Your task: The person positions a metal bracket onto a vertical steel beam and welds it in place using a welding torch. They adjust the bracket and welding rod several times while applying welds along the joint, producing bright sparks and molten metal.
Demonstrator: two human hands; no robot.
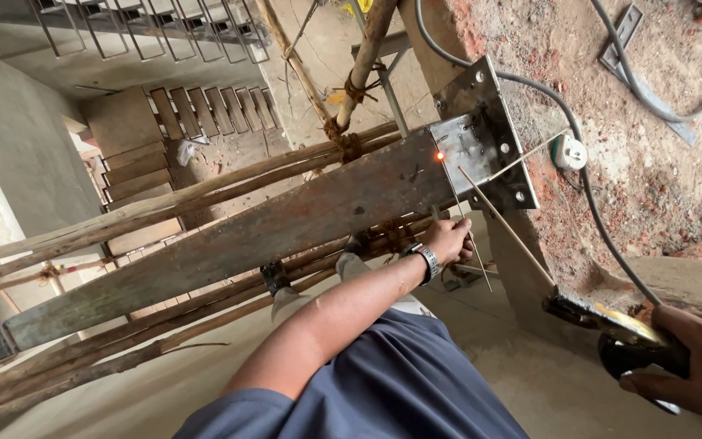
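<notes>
My right hand (696,362) grips a black and yellow electrode holder (611,325) at the lower right. A thin welding rod (505,226) runs from it up and left to a glowing orange spot (439,155) on a steel bracket plate (485,134) fixed to the brick wall. My left hand (448,238), with a wristwatch on it, is closed around a few thin spare rods (478,268) just below the plate, next to the end of a worn wooden plank (286,223).
Bamboo scaffold poles (164,203) tied with rope run along the plank. A rough brick wall (635,162) carries black cables (603,236) and a white plug (569,152). My sandalled feet (278,280) stand on the poles, with a stairwell (205,110) far below.
</notes>
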